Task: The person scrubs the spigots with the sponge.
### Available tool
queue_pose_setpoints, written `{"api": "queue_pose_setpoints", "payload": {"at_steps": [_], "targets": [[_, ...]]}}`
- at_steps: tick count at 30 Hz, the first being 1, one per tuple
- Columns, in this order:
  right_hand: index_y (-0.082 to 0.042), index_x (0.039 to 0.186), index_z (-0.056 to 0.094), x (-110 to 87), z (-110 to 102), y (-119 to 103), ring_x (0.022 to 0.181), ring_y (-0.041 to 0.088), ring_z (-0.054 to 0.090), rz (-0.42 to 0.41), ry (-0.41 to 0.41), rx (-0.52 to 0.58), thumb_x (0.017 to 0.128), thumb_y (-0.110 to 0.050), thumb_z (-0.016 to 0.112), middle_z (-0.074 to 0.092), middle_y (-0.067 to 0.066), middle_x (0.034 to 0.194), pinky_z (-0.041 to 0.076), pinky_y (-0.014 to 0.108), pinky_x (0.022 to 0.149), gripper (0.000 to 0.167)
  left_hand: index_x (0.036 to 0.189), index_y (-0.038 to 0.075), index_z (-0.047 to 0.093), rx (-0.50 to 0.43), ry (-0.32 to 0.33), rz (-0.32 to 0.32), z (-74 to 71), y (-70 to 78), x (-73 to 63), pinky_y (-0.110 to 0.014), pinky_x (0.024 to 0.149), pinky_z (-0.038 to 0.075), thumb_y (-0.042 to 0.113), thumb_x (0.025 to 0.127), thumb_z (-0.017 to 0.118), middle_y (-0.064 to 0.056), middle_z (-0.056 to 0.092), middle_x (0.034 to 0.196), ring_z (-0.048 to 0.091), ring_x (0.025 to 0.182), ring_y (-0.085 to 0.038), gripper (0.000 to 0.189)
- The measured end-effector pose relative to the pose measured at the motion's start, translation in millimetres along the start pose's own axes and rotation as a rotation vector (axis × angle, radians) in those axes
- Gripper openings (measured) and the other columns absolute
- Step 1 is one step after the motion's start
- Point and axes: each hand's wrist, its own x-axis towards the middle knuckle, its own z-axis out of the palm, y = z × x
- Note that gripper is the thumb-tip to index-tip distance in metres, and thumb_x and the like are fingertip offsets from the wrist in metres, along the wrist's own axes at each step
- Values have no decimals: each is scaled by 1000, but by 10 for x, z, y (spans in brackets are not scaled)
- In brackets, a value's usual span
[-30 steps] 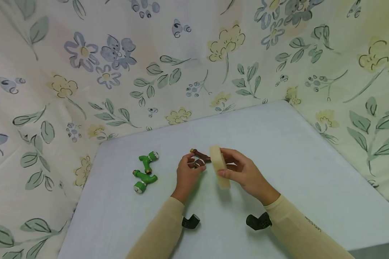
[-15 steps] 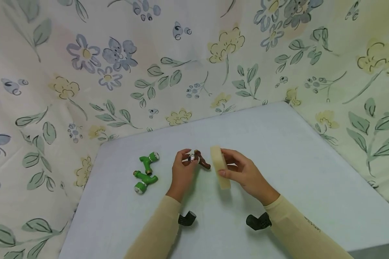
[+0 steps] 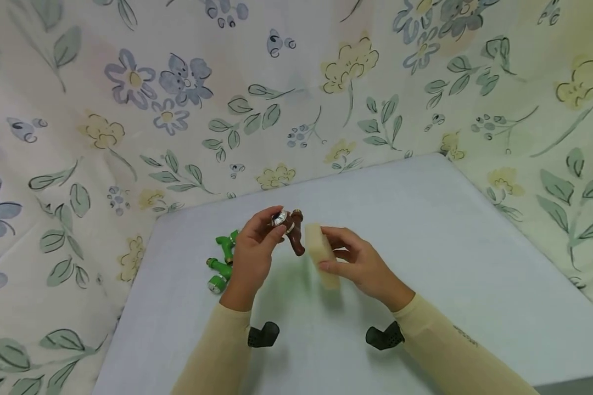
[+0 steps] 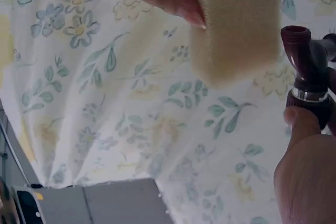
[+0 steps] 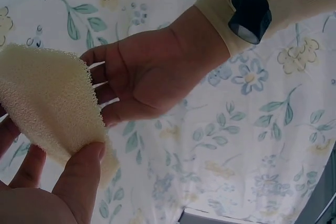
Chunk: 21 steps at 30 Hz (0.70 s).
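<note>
My left hand (image 3: 249,255) pinches a brown tap (image 3: 295,236) by its round knob, held up over the white table with the spout hanging down. In the left wrist view the thumb (image 4: 307,171) presses against the knob of that tap (image 4: 302,59), below its silvery band. My right hand (image 3: 361,263) grips a pale yellow sponge (image 3: 320,255) by its side, standing on edge close to the tap's spout. In the right wrist view the sponge (image 5: 52,98) hides the fingertips of the left hand (image 5: 157,69) and the tap.
Two green taps, a far one (image 3: 225,247) and a near one (image 3: 221,267), lie on the white table (image 3: 425,247) left of my left hand, which partly covers them. Floral cloth (image 3: 296,99) hangs behind the table. A black wrist camera (image 3: 264,334) sits on the left sleeve, another (image 3: 384,336) on the right.
My left hand has turned the brown tap, lifted it and drawn back left, now overlapping the green taps in the head view. The right hand with the sponge has shifted slightly left.
</note>
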Motion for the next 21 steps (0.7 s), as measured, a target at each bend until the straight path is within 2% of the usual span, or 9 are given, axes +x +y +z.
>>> {"api": "queue_pose_setpoints", "payload": {"at_steps": [3,9,14,21], "targets": [[-13,156,58,17,69,0,125,33,60,-1,-13,-27,98,-5,83,62,9,137,54,43,107,64,144,4,68,37,-45,41,23,76,-63,-33,93,61,4,107,72,-13,71,126,70,110,-29,38],[-15,154,60,0,137,1,124,30,60,26,5,-66,97,-10,84,61,7,137,54,50,107,63,143,-2,67,52,-75,102,55,111,-139,-35,97,61,0,104,73,-15,69,129,71,110,-31,39],[-15,154,60,4,128,22,124,29,60,42,10,-90,97,-12,85,60,7,137,52,57,107,62,143,-2,67,45,-121,113,43,100,-176,-33,96,61,-3,104,72,-15,70,133,70,112,-30,40],[-19,155,59,44,48,89,123,26,60,82,58,-141,98,-17,85,60,6,136,51,56,108,63,144,-5,66,-22,-199,104,48,121,-237,-38,100,59,-8,103,70,-19,69,135,70,117,-30,41]]}}
